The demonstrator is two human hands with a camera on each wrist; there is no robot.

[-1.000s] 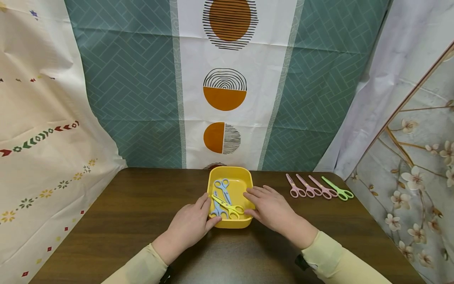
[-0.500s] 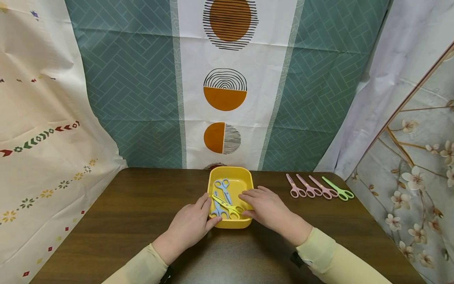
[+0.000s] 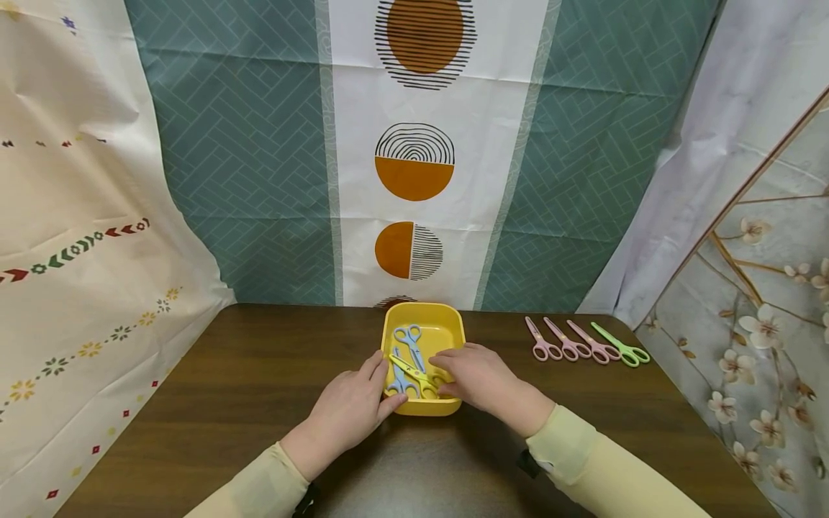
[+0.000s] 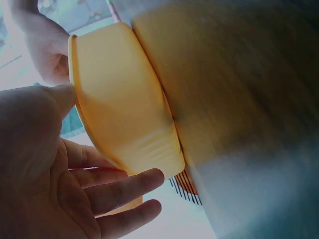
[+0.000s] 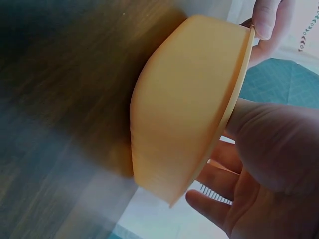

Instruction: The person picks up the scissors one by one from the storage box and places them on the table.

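A yellow tray (image 3: pixel 429 409) stands on the table, with two pairs of blue scissors (image 3: pixel 415 352) and one pair of yellow scissors (image 3: pixel 408 369) lying in it. My left hand (image 3: pixel 346 414) steadies the tray's left side, its fingers fairly straight along the wall and the thumb at the near left corner. Over the right rim reaches my right hand (image 3: pixel 486 378), its fingertips inside the tray beside the yellow scissors' handles. The tray wall hides those fingertips in the right wrist view (image 5: pixel 187 99); whether they touch the scissors, I cannot tell.
Three pairs of pink scissors (image 3: pixel 542 338) and one pair of green scissors (image 3: pixel 618 343) lie in a row at the table's far right. A patterned cloth (image 3: pixel 265 180) hangs behind the brown table (image 3: pixel 278 352).
My right hand has moved left, from the tray's right rim to inside it near the yellow scissors' handles. The left hand stays at the tray's left side. The view has shifted slightly.
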